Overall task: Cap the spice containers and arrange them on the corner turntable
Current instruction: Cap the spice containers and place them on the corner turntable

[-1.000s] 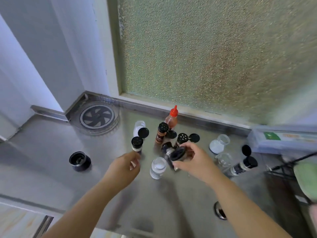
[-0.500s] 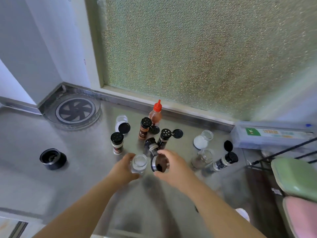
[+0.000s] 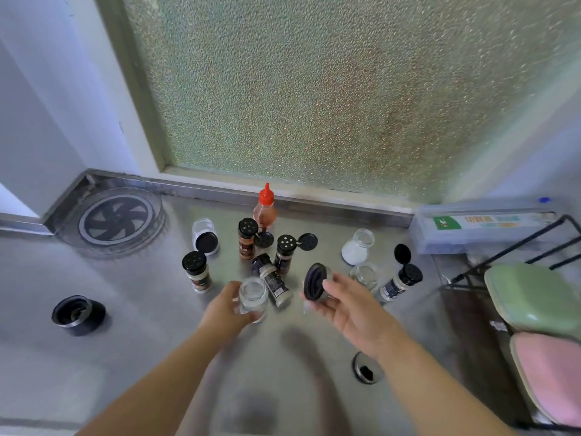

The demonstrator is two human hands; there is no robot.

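Stainless steel forms the counter [image 3: 132, 335], which runs back to a frosted glass pane [image 3: 330, 89] on the far side. In the far left corner sits the clear round turntable [image 3: 116, 219], with nothing standing on it. The left hand [image 3: 228, 305] is wrapped around an open clear glass jar [image 3: 253, 294], fingers curled on its left side, holding it upright at the near edge of the cluster of spice containers. The right hand [image 3: 349, 305] pinches a black screw lid [image 3: 316, 282] between thumb and fingertips, the lid tilted on edge with its ribbed inside facing left toward the jar; lid and jar are apart.

Just beyond the jar, a small shaker [image 3: 273, 280] lies tipped over. Behind it stand two brown-filled shakers [image 3: 246, 240] [image 3: 284, 253] with flip caps hanging open, and a red-capped sauce bottle [image 3: 265, 209] stands farthest back. To the left, a white-filled shaker [image 3: 196, 272] stands upright, and a clear jar [image 3: 204, 236] lies farther back with a black lid against it. To the right are a lidless jar of white powder [image 3: 358, 247], an empty glass jar [image 3: 364, 275] and a leaning shaker [image 3: 399, 280] with its cap flipped up. A black round container [image 3: 75, 314] sits alone on the near left. A clear plastic box [image 3: 484, 229] rests against the far right wall.
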